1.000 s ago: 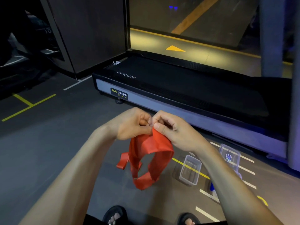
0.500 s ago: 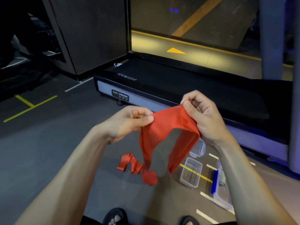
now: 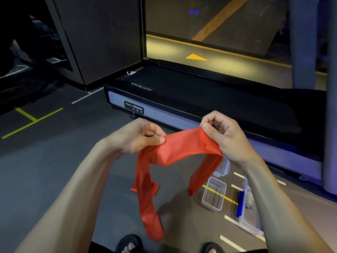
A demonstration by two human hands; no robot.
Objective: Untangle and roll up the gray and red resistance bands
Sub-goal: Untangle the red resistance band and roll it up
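Observation:
The red resistance band is stretched flat between my two hands at chest height above the floor. My left hand pinches its left part between thumb and fingers. My right hand pinches the right part, a little higher. From the left hand a long tail hangs down to near my feet, with a twist partway down. A shorter end droops below the right hand. No gray band shows in this view.
A black treadmill lies across the floor just ahead. Clear plastic containers and a lid with a blue strip sit on the floor at lower right. My sandalled feet are at the bottom edge.
My hands have drawn apart from touching to wide-set, spreading the bunched red band out flat. Its long tail has straightened and hangs lower on the left.

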